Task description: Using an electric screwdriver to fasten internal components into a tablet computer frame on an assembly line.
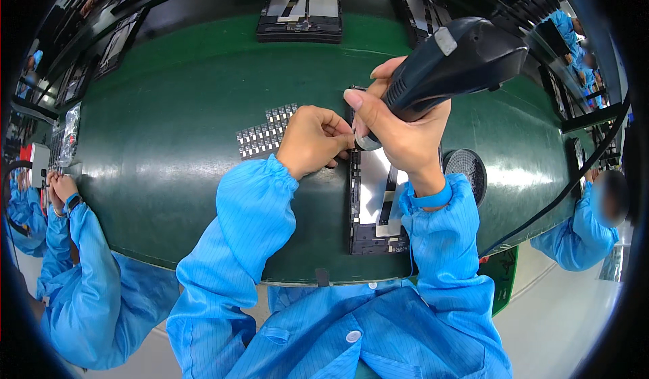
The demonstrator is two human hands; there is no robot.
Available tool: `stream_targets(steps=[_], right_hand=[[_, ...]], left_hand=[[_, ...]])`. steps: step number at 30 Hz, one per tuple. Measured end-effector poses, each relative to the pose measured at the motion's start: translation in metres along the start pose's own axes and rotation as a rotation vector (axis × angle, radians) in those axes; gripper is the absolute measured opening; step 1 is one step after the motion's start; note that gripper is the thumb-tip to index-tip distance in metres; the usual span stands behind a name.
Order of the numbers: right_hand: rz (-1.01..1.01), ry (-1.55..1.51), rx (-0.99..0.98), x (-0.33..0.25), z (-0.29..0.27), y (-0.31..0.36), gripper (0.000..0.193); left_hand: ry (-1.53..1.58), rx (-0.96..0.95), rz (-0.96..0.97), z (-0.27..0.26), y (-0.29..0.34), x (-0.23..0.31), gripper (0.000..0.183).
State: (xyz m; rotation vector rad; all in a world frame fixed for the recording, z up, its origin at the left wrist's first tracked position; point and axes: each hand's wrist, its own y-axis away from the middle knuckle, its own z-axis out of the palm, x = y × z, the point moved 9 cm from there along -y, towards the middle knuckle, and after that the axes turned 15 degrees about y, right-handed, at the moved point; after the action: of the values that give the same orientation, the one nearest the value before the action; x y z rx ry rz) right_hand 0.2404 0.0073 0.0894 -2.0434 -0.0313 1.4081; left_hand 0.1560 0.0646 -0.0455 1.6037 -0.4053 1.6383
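Observation:
My right hand is wrapped round a black hot-air gun, tilted with its metal nozzle pointing down. Below it lies an opened tablet, a black frame with a silvery inside and dark ribbon cables. The nozzle sits at the tablet's upper left part, where my hands hide the detail. My left hand is closed in a pinch at the tablet's left edge, close to the nozzle. Whatever its fingertips hold is too small or hidden. Left of that hand lies a sheet of small black-and-white pieces.
A round black dish stands right of the tablet. More opened tablets lie along the far side of the green table. A black cable runs down the right. Co-workers in blue sit left and right.

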Motion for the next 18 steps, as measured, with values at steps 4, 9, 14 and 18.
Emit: stream_targets(steps=[4,9,14,18], right_hand=[[-0.035,0.000,-0.062,-0.001,0.008,0.000,0.029],[-0.049,0.097,-0.075,-0.006,0.015,0.004,0.029],[-0.011,0.058,0.061,0.003,0.004,0.003,0.029],[0.073,0.053,0.079,0.003,-0.012,-0.001,0.033]], left_hand=[[0.009,0.004,0.018,0.002,-0.001,0.002,0.008],[-0.069,-0.001,0.043,0.000,0.001,0.006,0.010],[-0.012,0.027,0.046,-0.001,0.001,0.003,0.009],[0.016,0.051,-0.008,-0.001,0.005,0.001,0.009]])
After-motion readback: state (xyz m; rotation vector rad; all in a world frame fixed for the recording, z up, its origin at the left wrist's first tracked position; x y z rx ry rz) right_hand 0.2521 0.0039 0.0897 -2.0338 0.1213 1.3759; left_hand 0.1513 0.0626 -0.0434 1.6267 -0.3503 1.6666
